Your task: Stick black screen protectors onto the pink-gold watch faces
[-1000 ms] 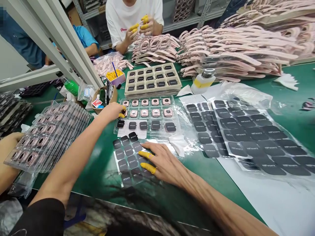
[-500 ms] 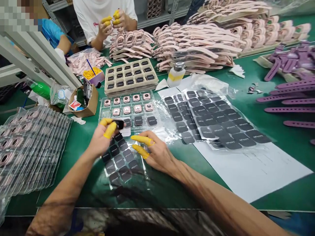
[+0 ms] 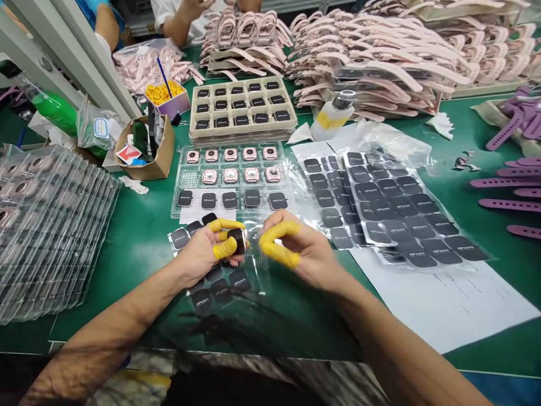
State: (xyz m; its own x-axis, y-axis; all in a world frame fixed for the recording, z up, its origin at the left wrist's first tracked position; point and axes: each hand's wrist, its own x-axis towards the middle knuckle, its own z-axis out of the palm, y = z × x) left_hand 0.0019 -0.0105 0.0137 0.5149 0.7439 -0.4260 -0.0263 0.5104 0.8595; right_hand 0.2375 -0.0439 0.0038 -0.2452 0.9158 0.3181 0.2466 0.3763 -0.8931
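My left hand, in yellow finger cots, grips a small smartwatch case with a dark glossy face and a pale edge. Close on its right is my right hand, its cotted thumb and forefinger bent together at the tips; whatever they may pinch is too small to make out. Beneath my left hand lies a clear sheet of black square stickers, partly hidden by it. Just beyond my hands, a clear plastic tray holds watch cases, pink backs in the far rows and dark faces in the near row.
Stacked clear trays stand at left, beside a cardboard box. Behind are a beige tray, a pump bottle and piled pink straps. More sticker sheets lie over white paper at right.
My left hand has come right and nearer with the watch case. My right hand's stretched fingers have curled into a pinch beside it. The camera view has tilted down.
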